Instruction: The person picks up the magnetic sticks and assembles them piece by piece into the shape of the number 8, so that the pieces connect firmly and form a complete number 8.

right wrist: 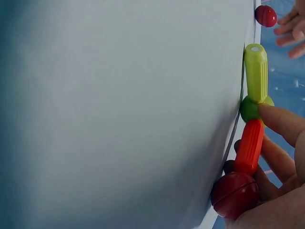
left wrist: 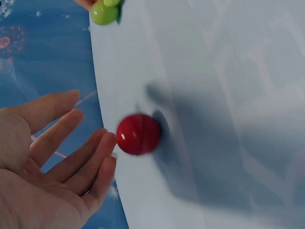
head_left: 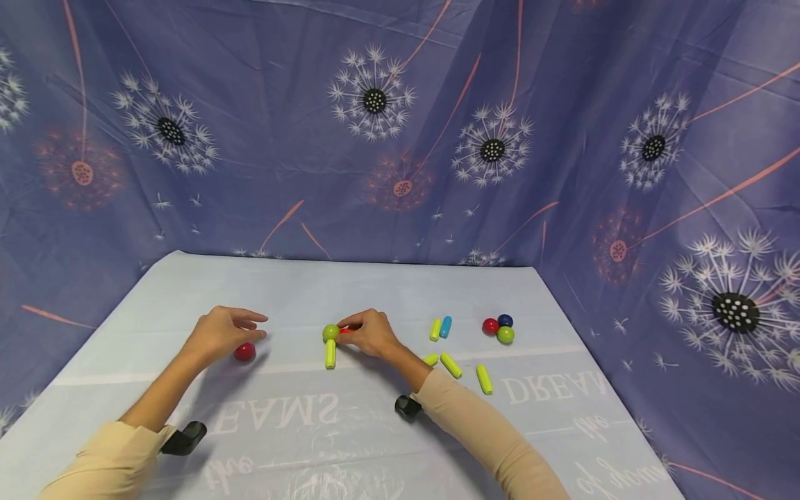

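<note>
My right hand (head_left: 373, 333) holds a joined piece of sticks and balls near the middle of the table. In the right wrist view its fingers wrap a red stick (right wrist: 250, 147), with one fingertip against a green ball (right wrist: 249, 110). A dark red ball (right wrist: 235, 194) sits at the red stick's near end, and a yellow-green stick (right wrist: 257, 76) extends from the green ball. To the left, my left hand (head_left: 219, 333) hovers with loosely extended fingers beside a loose red ball (head_left: 245, 352). Whether its fingertips touch that ball (left wrist: 139, 134) I cannot tell.
At the right lie a red ball (head_left: 490, 326), a blue ball (head_left: 505, 320) and a green ball (head_left: 505, 335) close together. A blue stick (head_left: 446, 327) lies beside a yellow-green one (head_left: 435, 330). More yellow-green sticks (head_left: 484, 379) lie near my right forearm. Patterned cloth (head_left: 281, 139) hangs behind the table.
</note>
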Demonstrator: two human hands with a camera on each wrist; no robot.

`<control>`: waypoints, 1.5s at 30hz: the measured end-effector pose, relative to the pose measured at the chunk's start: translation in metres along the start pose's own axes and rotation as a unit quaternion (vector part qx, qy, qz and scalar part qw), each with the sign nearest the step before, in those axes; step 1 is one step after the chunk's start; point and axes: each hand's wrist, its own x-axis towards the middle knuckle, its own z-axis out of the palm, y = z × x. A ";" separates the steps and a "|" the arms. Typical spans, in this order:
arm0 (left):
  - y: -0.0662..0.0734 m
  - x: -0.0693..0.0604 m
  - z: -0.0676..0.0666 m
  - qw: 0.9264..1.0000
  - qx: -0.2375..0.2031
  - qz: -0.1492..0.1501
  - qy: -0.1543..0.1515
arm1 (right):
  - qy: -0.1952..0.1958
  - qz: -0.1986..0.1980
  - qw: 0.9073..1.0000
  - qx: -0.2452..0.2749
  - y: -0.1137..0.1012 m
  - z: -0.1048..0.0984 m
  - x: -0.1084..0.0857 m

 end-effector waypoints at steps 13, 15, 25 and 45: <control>-0.026 -0.015 -0.012 0.999 0.030 -0.013 -0.037 | -0.012 0.016 1.000 0.016 -0.001 -0.001 0.001; -0.029 -0.015 -0.013 0.999 0.031 -0.013 -0.042 | -0.012 0.016 1.000 0.018 -0.001 -0.001 0.001; -0.036 -0.015 -0.011 0.998 0.026 -0.030 -0.056 | -0.009 0.011 1.000 0.015 -0.001 -0.002 0.002; -0.029 -0.010 0.006 1.000 0.010 -0.009 -0.021 | -0.011 0.009 1.000 0.001 0.003 -0.003 0.005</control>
